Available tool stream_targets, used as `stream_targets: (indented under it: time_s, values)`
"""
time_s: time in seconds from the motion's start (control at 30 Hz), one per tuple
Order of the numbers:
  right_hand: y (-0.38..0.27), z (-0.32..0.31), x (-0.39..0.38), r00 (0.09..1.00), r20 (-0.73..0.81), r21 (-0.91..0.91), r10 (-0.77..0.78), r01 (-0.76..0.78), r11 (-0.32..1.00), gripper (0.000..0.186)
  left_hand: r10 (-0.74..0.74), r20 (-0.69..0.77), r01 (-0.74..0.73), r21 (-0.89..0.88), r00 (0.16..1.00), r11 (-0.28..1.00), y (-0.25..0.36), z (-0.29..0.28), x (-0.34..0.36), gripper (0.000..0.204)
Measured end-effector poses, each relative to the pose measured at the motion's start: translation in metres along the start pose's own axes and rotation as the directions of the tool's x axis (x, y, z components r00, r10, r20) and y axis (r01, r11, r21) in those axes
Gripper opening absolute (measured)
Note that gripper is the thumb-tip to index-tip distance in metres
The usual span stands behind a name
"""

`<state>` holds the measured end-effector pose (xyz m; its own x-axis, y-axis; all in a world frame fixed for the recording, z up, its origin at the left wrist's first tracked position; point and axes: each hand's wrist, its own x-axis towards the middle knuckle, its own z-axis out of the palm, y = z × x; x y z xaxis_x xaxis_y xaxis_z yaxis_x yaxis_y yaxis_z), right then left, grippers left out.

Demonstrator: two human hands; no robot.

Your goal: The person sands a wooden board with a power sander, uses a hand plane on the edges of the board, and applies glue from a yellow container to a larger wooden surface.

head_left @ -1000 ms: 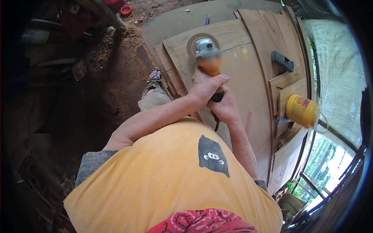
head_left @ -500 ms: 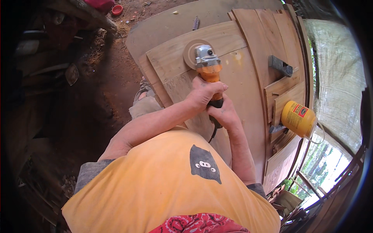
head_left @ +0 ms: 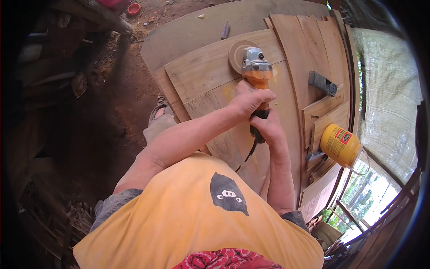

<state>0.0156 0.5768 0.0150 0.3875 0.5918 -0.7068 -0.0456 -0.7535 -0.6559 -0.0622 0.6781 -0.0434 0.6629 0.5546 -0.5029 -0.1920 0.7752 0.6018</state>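
Note:
Both of my hands grip an orange and grey angle grinder. My left hand wraps round the orange body just behind the metal head. Farther back, my right hand closes round the black rear end, where a dark cord hangs out. A round tan sanding disc on the grinder's head lies over a wide panel of joined wooden boards. Whether the disc touches the wood I cannot tell. Yellowish patches mark the panel near the tool.
On stacked boards at the right lie a dark hand plane and a yellow plastic jug on its side. A small dark tool handle rests on the tabletop beyond the panel. A red bowl sits on the earth floor.
The grinder and both hands have moved right along the panel. More of the panel's left part shows now. The grip on the tool looks unchanged.

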Motion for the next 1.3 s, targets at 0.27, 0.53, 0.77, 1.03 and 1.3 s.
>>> stream_targets:
  time_s: [0.27, 0.53, 0.77, 1.03, 1.3]
  values:
    - [0.025, 0.029, -0.007, 0.986, -0.095, -0.262, -0.136, 0.107, 0.959, 0.035, -0.040, -0.167, 0.039, -0.008, 0.985, 0.999, 0.012, -0.016, -0.043, 0.028]
    - [-0.013, 0.007, -0.002, 0.998, -0.039, -0.160, 0.048, -0.053, 0.986, 0.030, -0.055, -0.046, 0.057, 0.057, 0.997, 0.997, 0.007, -0.001, -0.004, 0.038]
    - [-0.012, 0.034, -0.010, 0.998, 0.049, -0.206, -0.041, 0.051, 0.977, 0.037, -0.056, -0.088, 0.050, -0.061, 0.995, 0.997, 0.021, -0.025, -0.042, 0.021]
    - [-0.008, -0.021, 0.032, 0.994, -0.078, -0.060, -0.072, 0.068, 0.996, 0.025, 0.029, 0.043, -0.029, -0.010, 0.999, 1.000, 0.017, 0.021, 0.038, 0.020]
    - [0.000, -0.038, 0.031, 0.989, -0.135, -0.038, -0.063, 0.058, 0.998, 0.025, -0.096, 0.110, 0.096, 0.007, 0.989, 0.995, 0.006, 0.039, 0.053, 0.019]
